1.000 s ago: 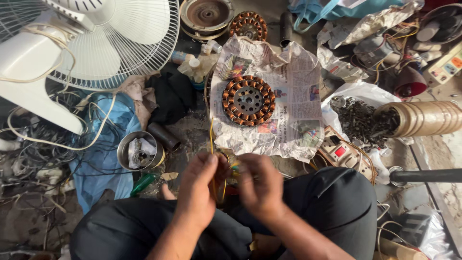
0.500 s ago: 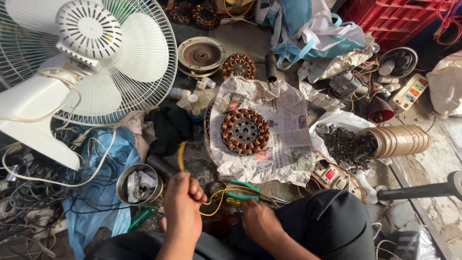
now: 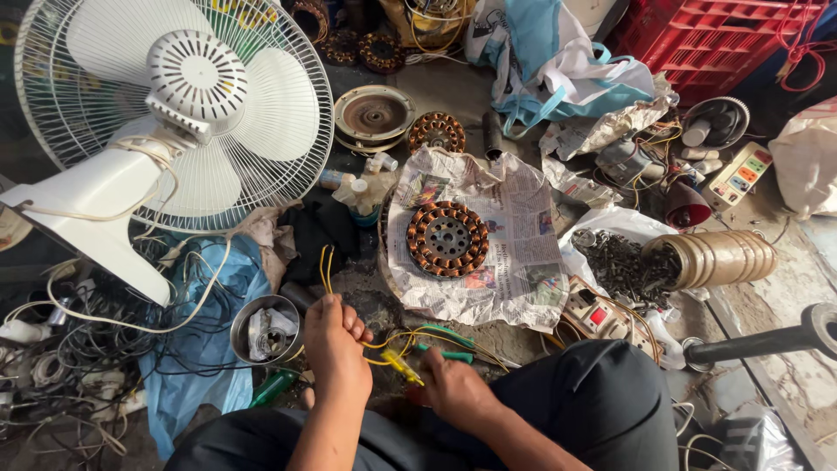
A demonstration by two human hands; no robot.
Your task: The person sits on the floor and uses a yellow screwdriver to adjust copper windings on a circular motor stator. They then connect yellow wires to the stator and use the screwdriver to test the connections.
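Wires [image 3: 326, 269] — thin, yellow, pinched upright in left hand [image 3: 336, 349], tips splayed.

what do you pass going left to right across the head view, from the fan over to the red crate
white fan → small metal bowl → left hand holding yellow wires → copper-wound stator on newspaper → bag of screws → white power strip → red crate

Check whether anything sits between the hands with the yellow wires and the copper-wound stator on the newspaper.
Nothing solid does. The left hand grips the yellow wires and the right hand holds a green-handled tool. Only bare dirty floor and the crumpled near edge of the newspaper lie before the stator.
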